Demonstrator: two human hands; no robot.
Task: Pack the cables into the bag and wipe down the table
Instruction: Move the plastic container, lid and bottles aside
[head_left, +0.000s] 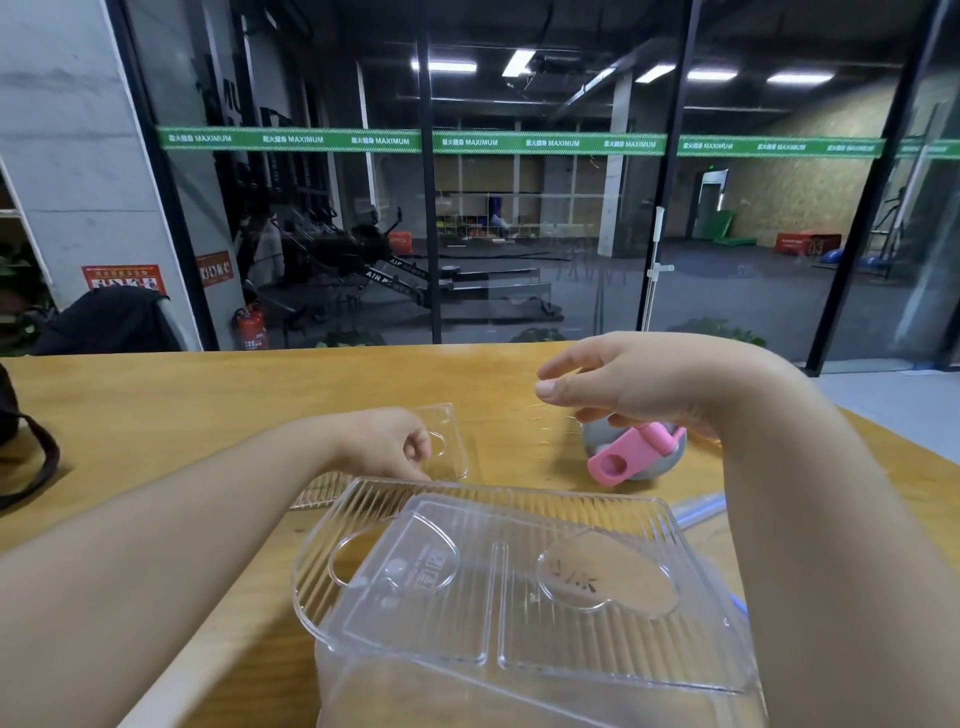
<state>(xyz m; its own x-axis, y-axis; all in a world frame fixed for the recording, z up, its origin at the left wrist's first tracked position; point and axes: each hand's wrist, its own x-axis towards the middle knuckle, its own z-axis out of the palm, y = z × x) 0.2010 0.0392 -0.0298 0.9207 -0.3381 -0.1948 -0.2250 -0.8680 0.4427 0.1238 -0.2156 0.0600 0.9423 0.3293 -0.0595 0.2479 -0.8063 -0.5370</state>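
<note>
My left hand (387, 447) lies over a flat clear plastic lid (449, 434) on the wooden table (208, 405), and its curled fingers pinch the lid next to an oval cut-out. My right hand (618, 387) hovers with relaxed fingers and holds nothing, just above a grey round object with a pink clip (623, 457). A black bag (6, 410) with a dark strap (36, 467) sits at the table's left edge, mostly out of frame. I see no cable plainly.
A large clear plastic box with a ribbed lid (498, 582) fills the near middle of the table. A pale translucent tube (698, 506) shows beside my right forearm. Beyond the far table edge stands a glass wall with a gym behind it.
</note>
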